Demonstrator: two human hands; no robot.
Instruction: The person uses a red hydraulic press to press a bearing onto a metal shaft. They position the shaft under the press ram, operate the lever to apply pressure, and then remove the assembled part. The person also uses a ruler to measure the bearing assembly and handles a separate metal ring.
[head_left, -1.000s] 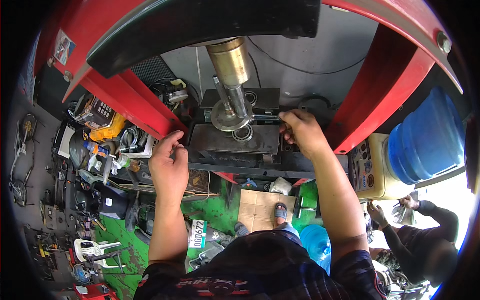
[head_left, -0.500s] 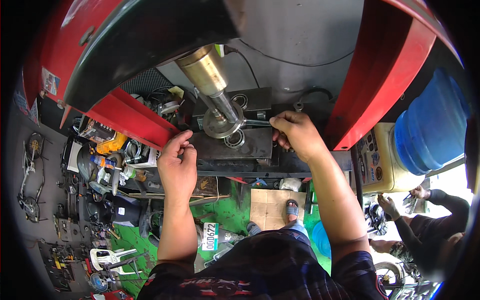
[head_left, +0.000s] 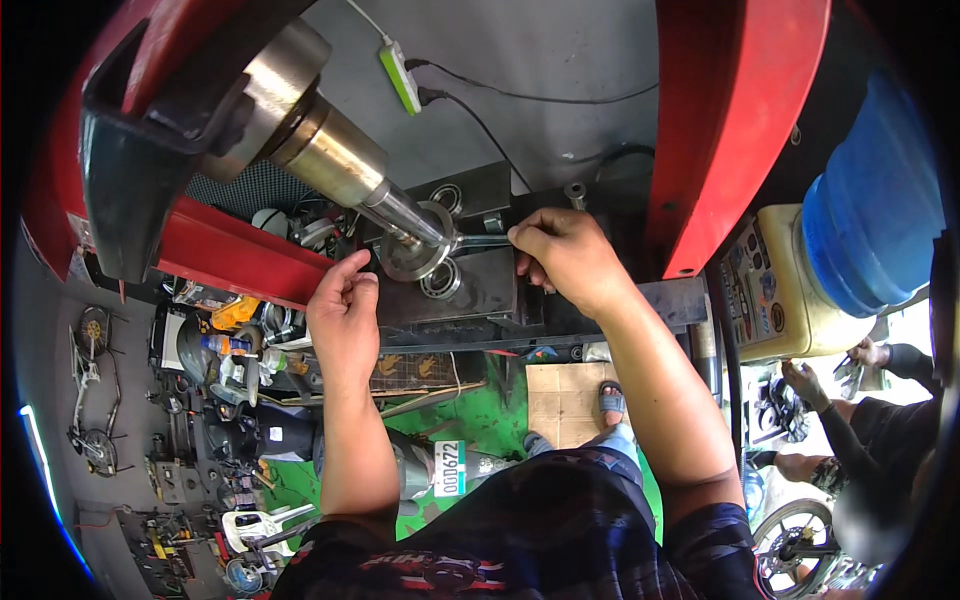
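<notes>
A crankshaft point(head_left: 414, 262) with round metal webs sits on the press bed, below the press's brass-coloured ram point(head_left: 335, 155). From it a steel connecting rod point(head_left: 482, 241) extends sideways to my right hand point(head_left: 572, 258), whose thumb and fingers are closed on its outer end. My left hand point(head_left: 343, 315) is just left of the crankshaft, fingers loosely bent and apart, with nothing in it. One ball bearing point(head_left: 441, 279) lies on the near dark steel plate point(head_left: 490, 285); another bearing point(head_left: 446, 200) is by the far plate point(head_left: 485, 182).
Red press uprights point(head_left: 740, 130) stand on both sides. At right are a blue water jug point(head_left: 870, 200) and a yellowish container point(head_left: 785, 290); beyond, another person's hands point(head_left: 805, 383) work near a wheel. Tools and parts crowd the left. A green power strip point(head_left: 400, 78) hangs behind.
My viewpoint has shifted, so more of the ram and the power strip show. Both hands keep nearly the same places about the crankshaft, the right still gripping the rod.
</notes>
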